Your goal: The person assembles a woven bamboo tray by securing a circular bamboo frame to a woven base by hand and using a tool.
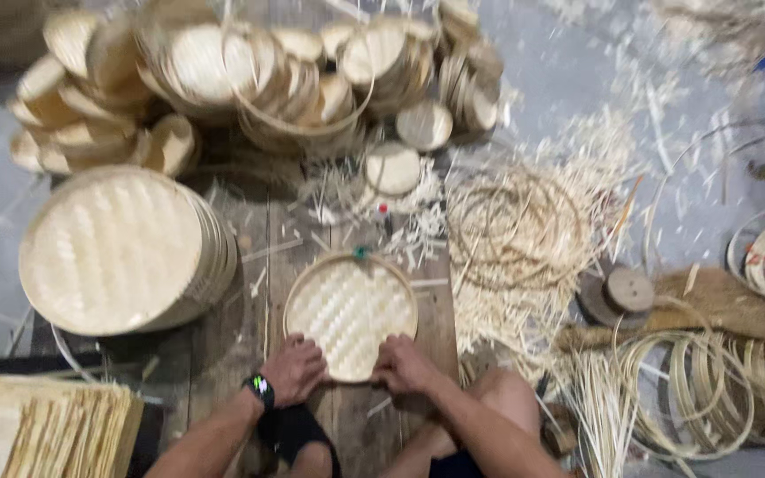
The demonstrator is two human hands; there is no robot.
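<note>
My fingers curl over the near rim of a round woven bamboo tray point(351, 314), left hand point(294, 370) and right hand point(403, 364) each gripping its edge as it lies flat on the wooden floorboards point(223, 354). A tilted stack of larger woven discs point(121, 248) sits to the left; loose bamboo hoops point(515, 226) and shavings lie right.

The tray point(351, 312) is pale yellow with a woven check pattern. The worktop point(223, 354) is dark brown wood. The watch point(260, 388) is black with a green spot. The floor point(568, 71) is grey.
</note>
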